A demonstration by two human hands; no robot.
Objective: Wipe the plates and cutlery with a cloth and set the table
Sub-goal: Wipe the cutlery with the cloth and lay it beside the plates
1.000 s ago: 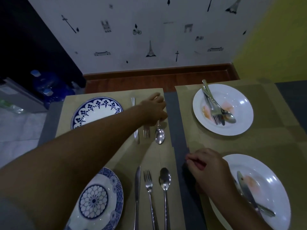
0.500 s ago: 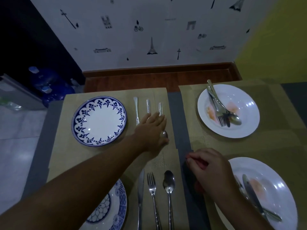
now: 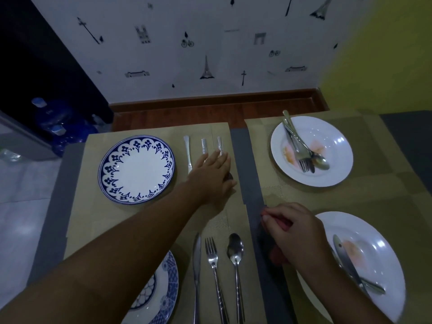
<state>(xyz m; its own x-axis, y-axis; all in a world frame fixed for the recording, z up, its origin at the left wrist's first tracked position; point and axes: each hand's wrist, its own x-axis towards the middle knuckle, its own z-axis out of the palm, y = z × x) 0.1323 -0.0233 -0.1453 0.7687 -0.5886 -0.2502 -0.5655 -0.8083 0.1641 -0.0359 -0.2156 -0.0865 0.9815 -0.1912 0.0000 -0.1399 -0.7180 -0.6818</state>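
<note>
— What is your left hand [image 3: 214, 174] doing?
— It's lying flat, fingers straight, over the far fork [image 3: 204, 146] and spoon [image 3: 220, 143] beside the blue-rimmed plate [image 3: 136, 169]. A second ago it was pinching that spoon.
— And the right hand [image 3: 294, 232]?
— It's still curling round the cloth [image 3: 278, 222], unmoved.

I am seeing dim, low light over the whole room. I am looking at a white wall [image 3: 187, 66] printed with small black landmarks and bicycles, meeting a yellow wall [image 3: 385, 54] at the right corner. A brown wooden baseboard [image 3: 210, 101] is running along its foot. At left, a dark panel [image 3: 35, 54] is standing over blue water bottles [image 3: 53, 122]. Pale floor tiles [image 3: 18, 218] are reflecting faint light.
</note>
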